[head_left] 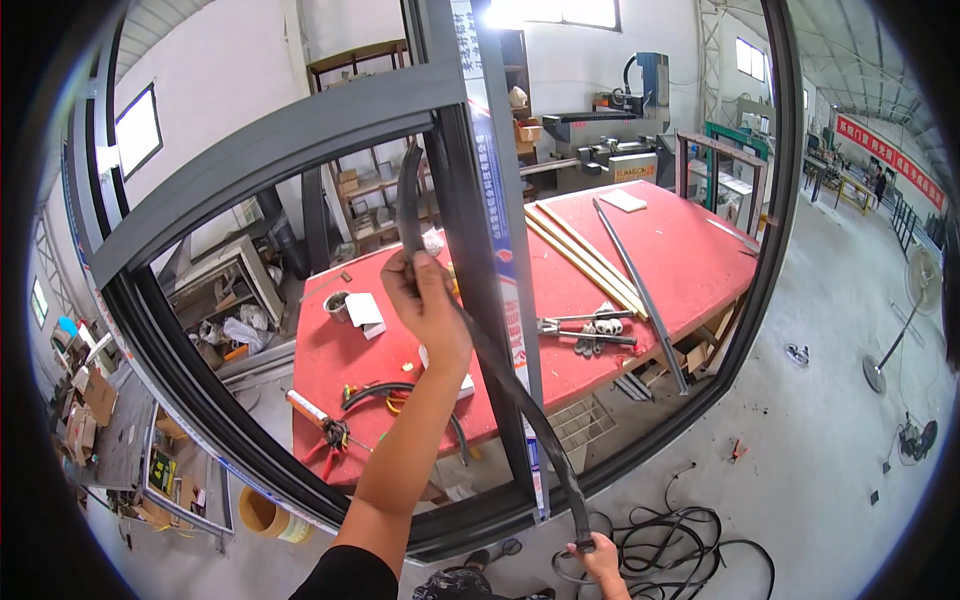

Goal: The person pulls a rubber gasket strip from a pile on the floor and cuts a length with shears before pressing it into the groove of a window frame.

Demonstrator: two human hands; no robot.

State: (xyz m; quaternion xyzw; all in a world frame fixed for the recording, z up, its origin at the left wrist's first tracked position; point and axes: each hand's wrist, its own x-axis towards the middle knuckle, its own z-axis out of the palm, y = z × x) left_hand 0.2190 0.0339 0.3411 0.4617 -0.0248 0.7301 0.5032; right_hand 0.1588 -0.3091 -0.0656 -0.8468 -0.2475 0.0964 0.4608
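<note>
A large dark grey window frame (290, 132) stands upright before me, with a crossbar and an upright post dividing it. A long black rubber sealing strip (548, 432) runs slantwise across the post. My left hand (430, 295) is raised inside the left opening, its thumb and fingers closed on the strip, whose upper end rises beside the post toward the crossbar. Low down at the lower edge, my right hand (601, 562) grips the same strip farther along. More strip lies in loose coils (675, 548) on the floor to the right.
Behind the frame is a red-topped table (590, 265) with a caulking gun (308, 408), long-handled cutters (590, 328), gloves, a grey bar (640, 290) and pale strips. A yellow bucket (265, 515) stands at lower left, a floor fan (905, 320) at right.
</note>
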